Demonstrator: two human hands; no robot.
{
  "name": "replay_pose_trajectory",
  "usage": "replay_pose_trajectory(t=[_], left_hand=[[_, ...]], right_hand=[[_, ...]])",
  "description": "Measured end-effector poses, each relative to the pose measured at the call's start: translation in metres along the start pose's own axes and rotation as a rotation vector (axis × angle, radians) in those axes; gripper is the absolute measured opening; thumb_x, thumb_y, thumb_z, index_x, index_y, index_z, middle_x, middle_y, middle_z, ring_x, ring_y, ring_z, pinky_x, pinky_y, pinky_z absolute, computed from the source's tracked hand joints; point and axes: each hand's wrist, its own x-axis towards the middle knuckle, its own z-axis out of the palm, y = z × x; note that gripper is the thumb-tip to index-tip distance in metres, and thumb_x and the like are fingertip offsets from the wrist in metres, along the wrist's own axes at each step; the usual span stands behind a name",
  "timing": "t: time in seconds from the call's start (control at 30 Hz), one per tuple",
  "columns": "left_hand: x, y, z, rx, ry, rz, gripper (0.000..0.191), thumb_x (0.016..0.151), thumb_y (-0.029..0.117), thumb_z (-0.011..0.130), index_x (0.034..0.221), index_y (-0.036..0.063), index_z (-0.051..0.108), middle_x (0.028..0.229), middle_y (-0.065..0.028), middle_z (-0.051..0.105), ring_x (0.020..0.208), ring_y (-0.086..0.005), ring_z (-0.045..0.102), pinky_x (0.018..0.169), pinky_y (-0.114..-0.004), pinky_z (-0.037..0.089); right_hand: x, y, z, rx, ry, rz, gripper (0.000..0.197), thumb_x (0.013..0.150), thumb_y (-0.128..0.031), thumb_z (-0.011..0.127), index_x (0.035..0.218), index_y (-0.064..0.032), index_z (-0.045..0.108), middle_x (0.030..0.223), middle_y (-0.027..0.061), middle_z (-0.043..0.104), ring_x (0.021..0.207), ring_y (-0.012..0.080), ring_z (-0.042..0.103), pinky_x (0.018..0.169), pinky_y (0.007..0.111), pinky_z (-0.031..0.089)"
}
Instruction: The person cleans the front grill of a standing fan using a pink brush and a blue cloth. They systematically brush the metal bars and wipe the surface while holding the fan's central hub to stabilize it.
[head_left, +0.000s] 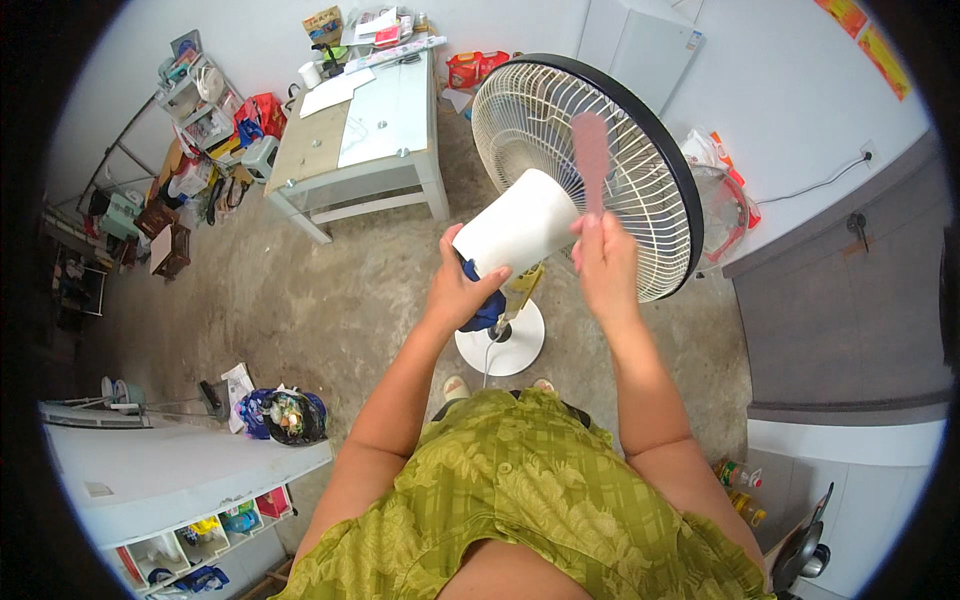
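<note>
A standing electric fan with a white wire guard and a black rim (684, 202) is before me on a round white base (526, 352). My left hand (469, 289) grips the white motor housing (517, 221) at the back of its head, with a dark blue cloth (487, 309) bunched under the palm. In my right hand (606, 262) is the handle of a flat pinkish paddle-like brush or scrubber (591, 154), held upright in front of the wire guard. Whether it touches the wires I cannot tell. Yellowish control panel parts show on the fan's stand below.
A glass-topped table (382, 191) with papers stands at the upper left. Clutter lines the left wall. A bag-lined waste bin (296, 416) is at the lower left, and a grey door (840, 277) at the right. The fan's cord runs towards my feet.
</note>
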Motion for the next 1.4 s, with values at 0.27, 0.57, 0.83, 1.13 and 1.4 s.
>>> replay_pose_trajectory(t=[0.27,0.57,0.83,1.13,1.4], left_hand=[[-0.005,-0.001,-0.002,0.028,0.020,-0.026,0.102,0.073,0.047,0.078,0.148,0.0091,0.019,0.128,-0.0266,0.057,0.116,-0.0402,0.060,0.097,-0.044,0.047],[-0.003,0.005,-0.002,0.061,0.019,-0.033,0.101,0.073,0.048,0.077,0.147,0.0095,0.020,0.130,-0.0261,0.056,0.119,-0.0406,0.058,0.099,-0.045,0.046],[-0.006,0.006,-0.001,0.068,0.025,-0.005,0.099,0.074,0.046,0.078,0.146,0.0085,0.021,0.129,-0.0266,0.057,0.118,-0.0392,0.059,0.099,-0.044,0.045],[-0.002,0.001,0.000,-0.080,0.017,0.052,0.093,0.076,0.039,0.078,0.145,0.0071,0.023,0.132,-0.0226,0.053,0.122,-0.0315,0.054,0.102,-0.041,0.043],[-0.005,0.004,0.001,-0.154,0.018,0.045,0.089,0.079,0.033,0.077,0.144,0.0061,0.024,0.135,-0.0182,0.047,0.126,-0.0271,0.047,0.106,-0.039,0.038]], right_hand=[[-0.005,-0.064,-0.029,-0.112,-0.240,-0.149,0.026,0.098,-0.015,0.051,0.116,-0.0003,0.063,0.089,0.0203,0.068,0.073,0.0326,0.067,0.070,0.041,0.052],[0.026,-0.035,-0.057,-0.212,0.186,-0.343,0.034,0.097,-0.009,0.051,0.130,-0.0040,0.058,0.086,0.0151,0.068,0.068,0.0224,0.067,0.064,0.036,0.052],[-0.053,0.021,-0.023,-0.330,-0.060,-0.120,0.016,0.099,-0.017,0.050,0.103,-0.0051,0.061,0.078,0.0144,0.067,0.071,0.0357,0.067,0.062,0.045,0.051],[-0.060,0.075,-0.031,-0.367,-0.205,-0.028,0.013,0.096,-0.014,0.056,0.097,-0.0029,0.061,0.077,0.0162,0.067,0.065,0.0318,0.067,0.058,0.040,0.051],[-0.054,0.070,-0.051,-0.040,0.041,-0.127,0.022,0.102,-0.016,0.048,0.092,-0.0018,0.061,0.066,0.0103,0.061,0.058,0.0229,0.061,0.055,0.036,0.047]])
